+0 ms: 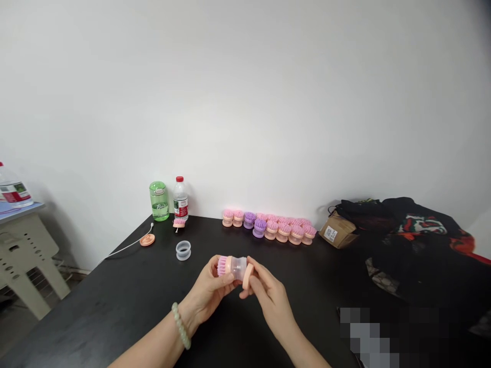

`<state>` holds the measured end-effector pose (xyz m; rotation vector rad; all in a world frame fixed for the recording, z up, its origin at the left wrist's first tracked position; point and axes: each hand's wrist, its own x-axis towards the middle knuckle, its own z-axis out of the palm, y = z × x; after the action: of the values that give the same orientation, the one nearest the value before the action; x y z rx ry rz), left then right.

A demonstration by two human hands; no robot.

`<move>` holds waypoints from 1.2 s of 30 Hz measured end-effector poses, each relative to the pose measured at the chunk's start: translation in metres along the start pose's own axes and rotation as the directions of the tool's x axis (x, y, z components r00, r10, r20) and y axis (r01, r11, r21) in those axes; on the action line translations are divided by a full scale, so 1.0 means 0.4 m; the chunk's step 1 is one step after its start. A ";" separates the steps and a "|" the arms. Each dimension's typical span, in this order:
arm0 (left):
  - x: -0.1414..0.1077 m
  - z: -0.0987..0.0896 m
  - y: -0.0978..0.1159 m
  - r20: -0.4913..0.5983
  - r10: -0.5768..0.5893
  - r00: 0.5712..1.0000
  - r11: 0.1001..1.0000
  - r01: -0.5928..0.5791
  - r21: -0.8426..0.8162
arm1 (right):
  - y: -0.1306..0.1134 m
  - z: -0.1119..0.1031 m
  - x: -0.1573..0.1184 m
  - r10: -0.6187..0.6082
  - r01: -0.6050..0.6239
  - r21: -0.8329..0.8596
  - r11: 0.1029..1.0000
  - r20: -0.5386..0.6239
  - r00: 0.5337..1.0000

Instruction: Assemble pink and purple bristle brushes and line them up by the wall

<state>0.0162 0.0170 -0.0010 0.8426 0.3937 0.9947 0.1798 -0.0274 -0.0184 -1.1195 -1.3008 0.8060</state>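
Both my hands are up over the dark table, holding a soap-dispensing scrub brush between them. It has pink bristles, a clear hollow body and a peach end piece. My left hand grips the bristle end, and my right hand pinches the peach piece, which sits tilted against the clear body. A clear plastic ring lies a little beyond my hands, and a peach disc with a white cord lies further left.
Several pink and purple brushes stand in a cluster along the wall. Left of them are a green bottle, a water bottle and a pink brush head. A cardboard parcel and dark fabric lie at right.
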 end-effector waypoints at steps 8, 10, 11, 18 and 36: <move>0.003 -0.005 0.003 -0.008 -0.013 1.000 1.000 0.013 -0.006 | -0.003 -0.019 0.001 -0.059 0.062 -0.087 0.994 0.036 0.998; 0.001 -0.003 0.005 -0.006 -0.020 1.000 1.000 0.020 -0.005 | -0.016 -0.030 0.002 -0.116 0.120 -0.190 0.974 0.032 0.993; -0.001 -0.002 0.006 0.003 -0.017 1.000 1.000 0.017 0.001 | -0.022 -0.034 0.002 -0.145 0.150 -0.228 0.962 0.040 0.989; -0.004 -0.003 0.007 0.018 0.007 1.000 0.997 -0.008 0.080 | -0.034 -0.041 0.003 -0.351 0.356 -0.382 0.853 0.086 0.932; -0.004 -0.003 0.010 -0.044 -0.026 0.999 0.987 0.033 0.155 | -0.029 -0.044 0.010 -0.507 0.458 -0.460 0.761 0.019 0.862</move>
<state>0.0121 0.0173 0.0012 0.9550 0.5237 0.9646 0.1961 -0.0302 -0.0046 -1.0842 -1.6402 0.0459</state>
